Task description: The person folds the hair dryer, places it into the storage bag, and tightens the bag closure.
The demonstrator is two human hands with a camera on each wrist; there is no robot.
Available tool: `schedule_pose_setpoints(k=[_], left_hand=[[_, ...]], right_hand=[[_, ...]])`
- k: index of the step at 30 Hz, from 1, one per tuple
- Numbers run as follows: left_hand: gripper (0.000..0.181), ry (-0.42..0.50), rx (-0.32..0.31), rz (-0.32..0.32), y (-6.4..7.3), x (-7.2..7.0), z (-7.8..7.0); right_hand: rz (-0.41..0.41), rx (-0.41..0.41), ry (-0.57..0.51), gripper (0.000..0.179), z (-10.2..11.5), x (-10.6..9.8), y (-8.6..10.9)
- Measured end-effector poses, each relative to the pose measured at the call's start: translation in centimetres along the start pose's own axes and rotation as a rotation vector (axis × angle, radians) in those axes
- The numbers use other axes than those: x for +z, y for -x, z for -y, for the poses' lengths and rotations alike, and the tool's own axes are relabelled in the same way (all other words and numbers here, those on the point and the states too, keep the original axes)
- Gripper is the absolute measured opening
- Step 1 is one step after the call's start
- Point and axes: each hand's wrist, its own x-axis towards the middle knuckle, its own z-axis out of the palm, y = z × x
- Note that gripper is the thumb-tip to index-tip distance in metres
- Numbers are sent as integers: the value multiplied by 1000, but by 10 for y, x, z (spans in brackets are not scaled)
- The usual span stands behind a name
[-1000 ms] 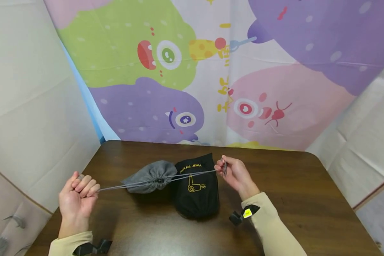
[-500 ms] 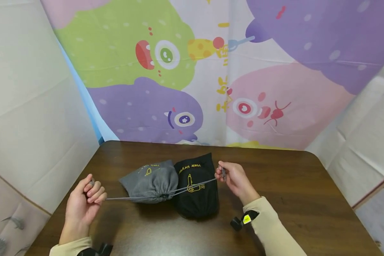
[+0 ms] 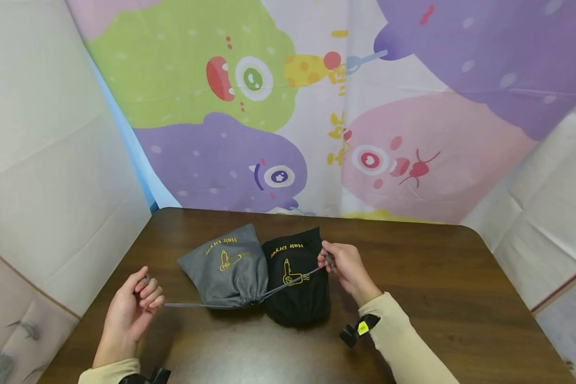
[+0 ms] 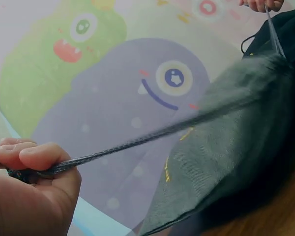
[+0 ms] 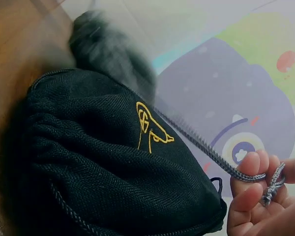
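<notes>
A grey drawstring bag point(image 3: 230, 266) with yellow "Hair Dryer" print lies left of centre, its mouth gathered toward the near side. My left hand point(image 3: 135, 309) grips one end of its grey drawstring point(image 4: 118, 147), which runs taut to the gathered mouth. On the other side my right hand point(image 3: 349, 266) pinches the opposite drawstring end, with a knot point(image 5: 270, 189) showing between the fingers. This cord passes over a black drawstring bag point(image 3: 297, 298) with matching yellow print, which sits against the grey bag's right side. In the right wrist view the grey bag is blurred behind the black one.
Both bags are on a brown wooden table point(image 3: 437, 298). A cartoon-printed cloth point(image 3: 249, 160) hangs behind its far edge. White panels point(image 3: 43, 133) stand on both sides. Each wrist wears a small black camera point(image 3: 350, 335).
The grey bag has tipped so its printed face now shows, and its gathered mouth has swung down toward the near side. My left hand has shifted slightly right and lower, the cord still held.
</notes>
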Motion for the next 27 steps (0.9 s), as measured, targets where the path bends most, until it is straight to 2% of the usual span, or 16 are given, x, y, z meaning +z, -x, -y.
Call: schedule_pose_setpoints(k=[5,9,15,22,27], left_hand=[[50,-1,-21,19,-1,-3,0],[51,4,-11,-4,0,-5,1],[51,-38,-21,-51,1,-8,4],[52,-137,-3,-156,0,-9,9],[47,-235,4,-260,0,-10,10]], right_hand=[[-7,5,27,34,1,1,1],[-9,14,36,32,1,3,2],[3,29,38,29,1,7,4],[35,-13,50,24,2,13,4],[91,-71,94,33,2,22,3]])
